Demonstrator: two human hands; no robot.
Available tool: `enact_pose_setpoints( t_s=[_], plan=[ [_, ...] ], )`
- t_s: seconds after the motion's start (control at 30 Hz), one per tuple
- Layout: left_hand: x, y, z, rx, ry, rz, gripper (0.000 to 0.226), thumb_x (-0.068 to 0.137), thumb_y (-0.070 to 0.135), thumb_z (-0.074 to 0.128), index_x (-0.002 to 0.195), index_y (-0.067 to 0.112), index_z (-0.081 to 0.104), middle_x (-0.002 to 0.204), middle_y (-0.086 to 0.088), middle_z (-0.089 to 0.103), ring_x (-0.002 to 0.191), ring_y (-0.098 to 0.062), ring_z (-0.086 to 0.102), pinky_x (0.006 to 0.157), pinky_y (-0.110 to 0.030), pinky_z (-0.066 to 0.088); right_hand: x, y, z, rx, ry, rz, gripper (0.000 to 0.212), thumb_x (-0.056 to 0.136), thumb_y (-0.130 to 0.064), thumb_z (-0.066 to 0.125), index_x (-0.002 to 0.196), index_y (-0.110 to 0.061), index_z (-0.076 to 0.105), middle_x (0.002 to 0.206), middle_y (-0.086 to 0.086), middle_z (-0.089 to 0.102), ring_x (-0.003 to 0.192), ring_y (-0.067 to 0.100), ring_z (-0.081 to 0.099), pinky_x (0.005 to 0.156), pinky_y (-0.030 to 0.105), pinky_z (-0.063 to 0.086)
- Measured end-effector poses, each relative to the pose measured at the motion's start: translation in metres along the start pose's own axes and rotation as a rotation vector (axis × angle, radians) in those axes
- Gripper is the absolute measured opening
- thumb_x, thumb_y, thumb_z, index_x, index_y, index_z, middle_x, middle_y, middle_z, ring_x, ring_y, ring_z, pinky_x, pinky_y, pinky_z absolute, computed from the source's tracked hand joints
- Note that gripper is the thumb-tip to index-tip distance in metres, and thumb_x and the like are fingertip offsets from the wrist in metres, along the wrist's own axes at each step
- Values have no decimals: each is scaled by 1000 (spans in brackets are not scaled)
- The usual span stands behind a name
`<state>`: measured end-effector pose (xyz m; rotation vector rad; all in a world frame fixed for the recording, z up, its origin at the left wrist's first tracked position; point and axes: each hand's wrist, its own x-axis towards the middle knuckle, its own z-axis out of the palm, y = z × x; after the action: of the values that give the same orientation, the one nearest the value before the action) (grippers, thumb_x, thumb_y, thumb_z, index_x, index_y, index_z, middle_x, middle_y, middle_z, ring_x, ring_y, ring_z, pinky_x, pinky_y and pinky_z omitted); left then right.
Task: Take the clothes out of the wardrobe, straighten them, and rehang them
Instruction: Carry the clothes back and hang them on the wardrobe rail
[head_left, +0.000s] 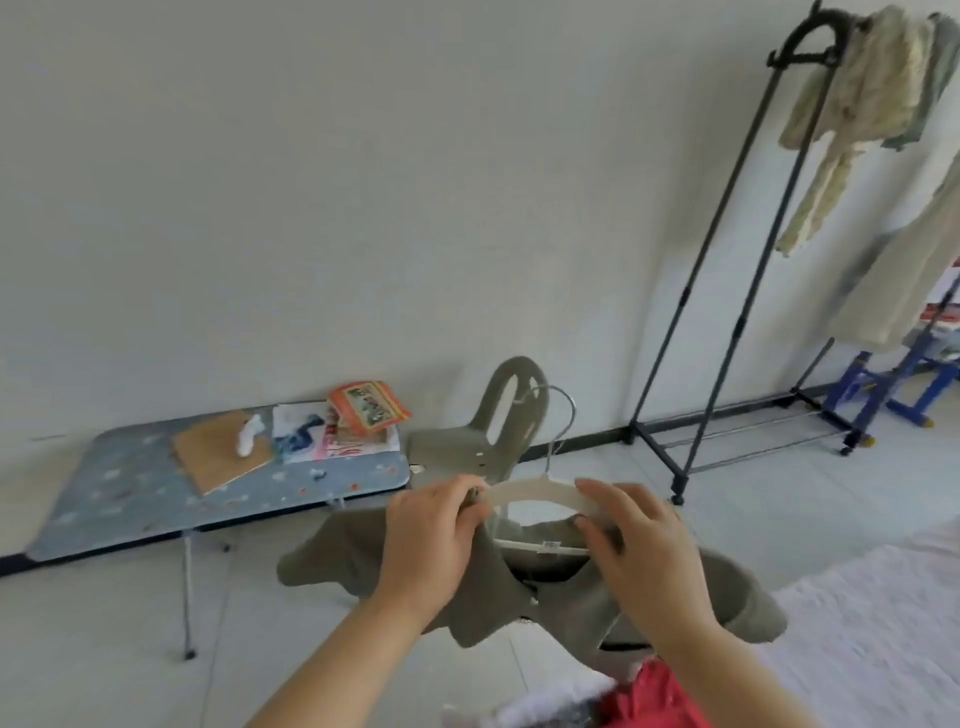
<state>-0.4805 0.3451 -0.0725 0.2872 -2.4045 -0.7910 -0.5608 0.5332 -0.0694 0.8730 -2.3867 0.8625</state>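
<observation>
The hanger, olive garment draped beneath, lies left to right between 2 hands: left grip pinches its left end and the cloth, right grip clamps its right arm. The rack stands well apart, up and rightward, nearer the right grip.

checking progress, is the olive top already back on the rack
No, the olive top is on the white hanger gripped by the left hand and right hand, well apart from the rack.

An olive-grey collared top hangs loosely on a cream hanger with a metal hook, held in mid-air, its sleeves spread out to either side. Pale cream clothes hang bunched on the black rack at upper right.
</observation>
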Motion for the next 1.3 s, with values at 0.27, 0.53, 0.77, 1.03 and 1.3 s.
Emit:
enact_pose_setpoints(
  t_s=[0.27, 0.53, 0.77, 1.03, 1.3],
  plan=[
    [-54, -95, -188, 236, 308, -310, 24, 88, 24, 60, 110, 17, 65, 92, 5, 68, 87, -16, 61, 83, -37, 45, 53, -184, 88, 222, -82, -486, 46, 64, -10, 83, 106, -22, 69, 82, -3, 66, 73, 22, 66, 46, 28, 50],
    [-154, -179, -390, 475, 570, -531, 20, 89, 26, 58, 107, 20, 64, 89, 10, 65, 82, -10, 57, 77, -26, 42, 50, -425, 167, 510, -13, -889, 29, 72, -20, 65, 100, -21, 72, 76, -3, 65, 59, 19, 65, 37, 24, 46],
    [-241, -262, -535, 605, 727, -662, 29, 92, 33, 52, 117, 21, 58, 110, 8, 57, 103, -9, 51, 90, -19, 37, 18, -626, 215, 666, -117, -1067, 50, 57, -7, 85, 102, -23, 72, 74, -4, 62, 58, 14, 62, 37, 23, 47],
    [-284, -352, -667, 759, 867, -705, 38, 94, 31, 47, 132, 23, 47, 127, 9, 51, 116, -5, 42, 98, -14, 26, 12, -809, 278, 761, -157, -1197, 51, 57, -9, 86, 103, -24, 71, 71, -7, 59, 53, 11, 58, 35, 21, 41],
    [-271, -469, -807, 886, 917, -763, 45, 96, 32, 43, 139, 23, 37, 137, 7, 44, 125, -9, 39, 107, -23, 27, 52, -991, 367, 843, -202, -1280, 46, 70, -10, 77, 111, -27, 67, 78, -4, 61, 58, 16, 59, 41, 27, 44]
  ],
)
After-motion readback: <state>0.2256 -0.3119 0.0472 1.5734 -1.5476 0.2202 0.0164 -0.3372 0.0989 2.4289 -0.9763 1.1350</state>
